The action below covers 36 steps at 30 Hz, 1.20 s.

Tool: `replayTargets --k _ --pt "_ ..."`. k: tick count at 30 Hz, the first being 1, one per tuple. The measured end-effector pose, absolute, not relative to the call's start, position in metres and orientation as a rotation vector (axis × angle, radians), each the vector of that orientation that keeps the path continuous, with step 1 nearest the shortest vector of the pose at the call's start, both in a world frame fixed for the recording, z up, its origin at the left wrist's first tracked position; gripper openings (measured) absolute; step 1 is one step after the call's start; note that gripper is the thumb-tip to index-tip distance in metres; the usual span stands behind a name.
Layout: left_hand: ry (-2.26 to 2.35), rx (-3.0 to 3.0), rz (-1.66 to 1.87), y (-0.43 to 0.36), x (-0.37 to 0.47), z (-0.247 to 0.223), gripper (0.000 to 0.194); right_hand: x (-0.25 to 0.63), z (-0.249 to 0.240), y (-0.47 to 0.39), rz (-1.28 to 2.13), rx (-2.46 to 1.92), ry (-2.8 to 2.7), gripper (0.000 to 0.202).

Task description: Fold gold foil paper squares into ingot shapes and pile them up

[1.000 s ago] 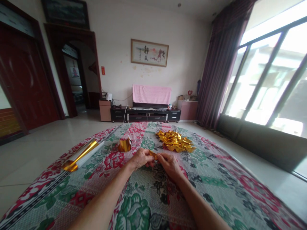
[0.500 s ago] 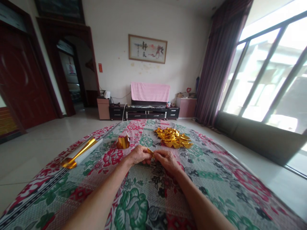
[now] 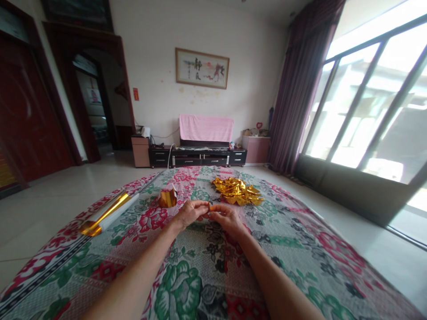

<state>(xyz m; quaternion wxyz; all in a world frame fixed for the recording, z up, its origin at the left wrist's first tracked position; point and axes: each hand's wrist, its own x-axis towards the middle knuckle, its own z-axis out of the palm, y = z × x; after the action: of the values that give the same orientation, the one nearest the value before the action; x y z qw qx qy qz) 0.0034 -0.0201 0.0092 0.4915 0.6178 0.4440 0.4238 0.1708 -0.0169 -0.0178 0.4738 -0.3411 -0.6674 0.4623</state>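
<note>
Gold foil (image 3: 209, 206) has turned more upright, pinched by my left hand (image 3: 189, 213) and right hand (image 3: 229, 220), short of the cloth's (image 3: 180, 289) far edge.

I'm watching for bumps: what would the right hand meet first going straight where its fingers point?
The right hand touches the small gold foil piece; just past it, probably the left hand comes first, though depth is unclear.

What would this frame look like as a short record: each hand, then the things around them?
left hand: fingertips on a small gold piece
right hand: fingertips on the same piece
left of hands: curled gold sheet; farther left, white-and-gold roll
beyond, rightward: gold foil pile
surface: floral cloth
background: pink cloth, framed picture
</note>
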Motion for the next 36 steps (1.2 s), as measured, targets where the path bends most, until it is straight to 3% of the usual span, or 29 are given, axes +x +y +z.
replayTargets --k 6,20,36 --pt "1.069 1.564 1.019 -0.021 0.004 0.008 0.054 0.170 -0.013 -0.018 1.055 -0.856 -1.714 0.037" --pt "1.026 1.489 1.062 -0.017 0.006 0.003 0.041 0.171 -0.011 -0.019 1.162 -0.822 -1.662 0.030" --pt "0.970 1.354 1.111 -0.017 0.008 -0.001 0.038 0.174 -0.008 -0.018 1.271 -0.784 -1.516 0.023"
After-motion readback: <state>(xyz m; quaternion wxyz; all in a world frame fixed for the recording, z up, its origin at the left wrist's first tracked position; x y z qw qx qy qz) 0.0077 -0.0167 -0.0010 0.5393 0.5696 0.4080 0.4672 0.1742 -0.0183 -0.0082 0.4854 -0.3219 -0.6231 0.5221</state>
